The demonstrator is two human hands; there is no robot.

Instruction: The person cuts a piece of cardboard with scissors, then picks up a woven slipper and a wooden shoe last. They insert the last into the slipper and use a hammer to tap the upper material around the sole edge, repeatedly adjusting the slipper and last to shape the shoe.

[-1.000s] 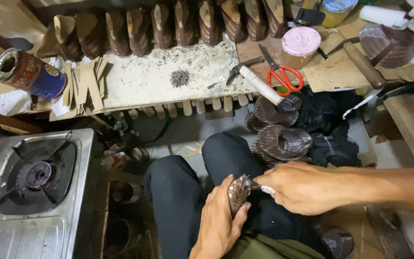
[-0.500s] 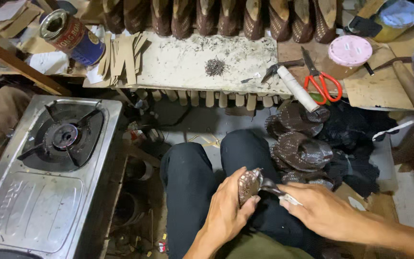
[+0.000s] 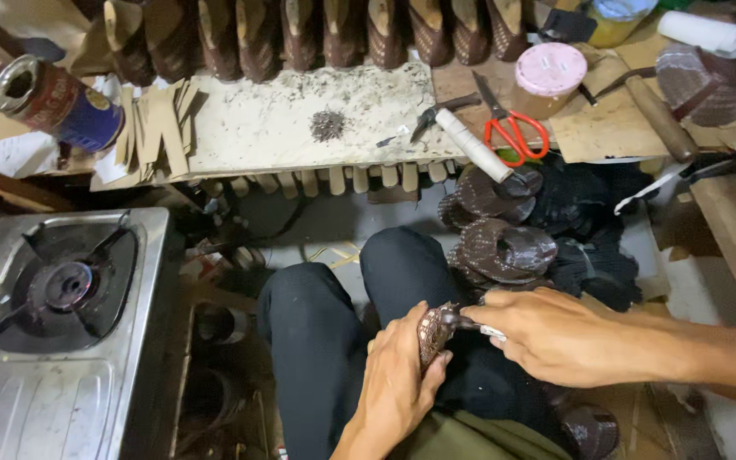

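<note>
A small brown patterned shoe piece (image 3: 433, 334) sits upright over the person's lap, just above the dark trouser knees (image 3: 359, 324), and everything else is placed from it. The left hand (image 3: 395, 385) wraps it from below, fingers curled together around its near side, thumb pressed up against its edge. The right hand (image 3: 555, 334) comes in from the right and touches its top; the fingertips are pressed together, pinching a small pale-tipped tool (image 3: 489, 330) against the piece. Half a second ago both hands held the piece the same way; the grip has not changed, and the piece has only shifted slightly in the view as the head moved.

Just up and right of the piece lies a stack of dark patterned soles (image 3: 504, 249). Farther up, beyond the stack, a white-handled hammer (image 3: 470, 145) rests on the speckled white board (image 3: 283, 128), with red-handled scissors (image 3: 513, 132) and a pink-lidded jar (image 3: 551, 72) beside it. A little heap of dark tacks (image 3: 327, 125) sits straight up from the piece on the board. Behind the board stands a row of brown shoe lasts (image 3: 300, 34). Far to the upper left of the piece lies a tin can (image 3: 53, 102) on its side next to cardboard strips (image 3: 151, 128). To the left of the piece is a gas stove (image 3: 53, 332); it shows more fully to the side than before.
</note>
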